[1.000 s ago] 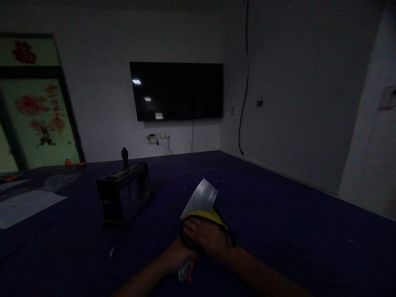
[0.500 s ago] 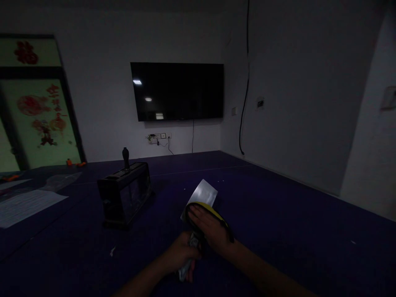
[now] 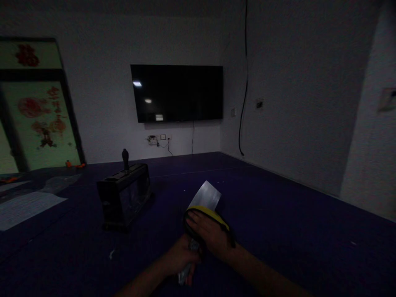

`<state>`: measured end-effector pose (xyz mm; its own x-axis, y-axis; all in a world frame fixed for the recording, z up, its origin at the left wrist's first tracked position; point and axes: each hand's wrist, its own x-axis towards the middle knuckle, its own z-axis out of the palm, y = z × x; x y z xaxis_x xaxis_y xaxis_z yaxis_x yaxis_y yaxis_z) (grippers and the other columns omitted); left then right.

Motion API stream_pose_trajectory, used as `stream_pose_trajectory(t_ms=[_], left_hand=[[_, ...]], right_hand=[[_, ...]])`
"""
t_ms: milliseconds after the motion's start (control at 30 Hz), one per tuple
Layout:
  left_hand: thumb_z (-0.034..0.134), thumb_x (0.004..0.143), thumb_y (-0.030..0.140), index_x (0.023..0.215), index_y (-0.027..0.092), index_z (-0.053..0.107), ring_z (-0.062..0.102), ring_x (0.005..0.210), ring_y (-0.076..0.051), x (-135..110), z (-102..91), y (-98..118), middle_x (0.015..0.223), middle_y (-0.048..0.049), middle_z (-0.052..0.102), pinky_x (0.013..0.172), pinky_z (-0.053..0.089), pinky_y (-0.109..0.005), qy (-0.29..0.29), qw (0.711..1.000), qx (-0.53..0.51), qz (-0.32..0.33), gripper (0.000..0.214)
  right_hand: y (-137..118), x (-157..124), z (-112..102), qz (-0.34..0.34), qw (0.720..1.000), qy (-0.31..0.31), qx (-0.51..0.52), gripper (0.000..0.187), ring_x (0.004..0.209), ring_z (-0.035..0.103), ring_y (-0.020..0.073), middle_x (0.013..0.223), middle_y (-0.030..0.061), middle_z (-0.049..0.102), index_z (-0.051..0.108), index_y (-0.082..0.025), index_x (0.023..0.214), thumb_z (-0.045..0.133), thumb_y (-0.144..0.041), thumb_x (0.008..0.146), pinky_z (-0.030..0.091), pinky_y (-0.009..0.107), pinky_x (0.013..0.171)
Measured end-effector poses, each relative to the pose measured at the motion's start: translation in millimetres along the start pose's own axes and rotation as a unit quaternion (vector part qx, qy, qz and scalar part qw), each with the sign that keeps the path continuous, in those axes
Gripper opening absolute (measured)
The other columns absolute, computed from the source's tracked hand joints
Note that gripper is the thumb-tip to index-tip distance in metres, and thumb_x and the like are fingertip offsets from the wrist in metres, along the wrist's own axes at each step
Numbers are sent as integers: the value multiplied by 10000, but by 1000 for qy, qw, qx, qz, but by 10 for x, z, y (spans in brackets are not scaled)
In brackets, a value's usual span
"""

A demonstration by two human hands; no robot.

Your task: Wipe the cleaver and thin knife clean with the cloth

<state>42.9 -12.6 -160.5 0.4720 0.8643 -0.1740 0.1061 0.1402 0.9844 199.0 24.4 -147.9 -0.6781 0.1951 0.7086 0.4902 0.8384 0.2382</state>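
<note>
The left hand [image 3: 182, 256] has its fingers wrapped round the handle [image 3: 185, 274] of a broad metal-bladed tool [image 3: 204, 199], its blade [image 3: 210, 193] jutting forward beyond both hands, while the right hand's [image 3: 213, 236] fingers lie outstretched on a black-edged yellow pad [image 3: 213, 213].

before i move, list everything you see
pad: 1, yellow-black, under right hand
blade: 1, silver, beyond pad
handle: 1, grey, in left hand
box with knob: 1, black, left
surface: 1, purple, under box
scraps: several, white, on surface
papers: 2, white, left
plastic: some, clear, beside papers
television: 1, black, far wall
sockets: several, pale, walls
cables: several, black, walls
door: 1, green-red, far left
bits: several, orange, near door
left hand: 1, around handle
right hand: 1, over pad
</note>
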Motion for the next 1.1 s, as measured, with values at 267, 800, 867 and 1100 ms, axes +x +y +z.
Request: stream_pose_trajectory(t_ms=[267, 800, 867, 1100], left_hand=[[477, 527, 124, 807, 171, 433, 397, 244, -87, -72, 12, 121, 350, 85, 469, 291, 292, -136, -29, 999, 38, -22, 287], [476, 498, 135, 755, 176, 445, 407, 238, -98, -71, 15, 138, 354, 68, 479, 272, 297, -148, -54, 997, 54, -23, 262], [482, 504, 143, 756, 172, 453, 414, 244, -100, -61, 2, 117, 360, 67, 481, 278, 298, -150, -54, 997, 46, -17, 255], [537, 524, 153, 697, 162, 458, 422, 259, -97, -50, -7, 129, 362, 62, 478, 292, 318, -162, -18, 998, 65, -14, 190]], right_hand=[[163, 2, -48, 48, 998, 26, -31, 653, 1265, 329, 174, 1334, 94, 433, 337, -141, 1346, 282, 66, 729, 382, 363, 999], [420, -96, -8, 133, 986, 92, -33, 794, 1266, 328, 180, 1370, 67, 384, 269, -199, 1378, 270, 97, 640, 371, 409, 1004], [375, -91, 0, 119, 989, 79, -27, 765, 1260, 339, 175, 1359, 68, 399, 302, -194, 1365, 258, 94, 658, 381, 402, 996], [199, -30, -59, 50, 997, 53, -6, 657, 1262, 334, 163, 1331, 93, 436, 343, -144, 1344, 250, 56, 725, 380, 371, 997]])
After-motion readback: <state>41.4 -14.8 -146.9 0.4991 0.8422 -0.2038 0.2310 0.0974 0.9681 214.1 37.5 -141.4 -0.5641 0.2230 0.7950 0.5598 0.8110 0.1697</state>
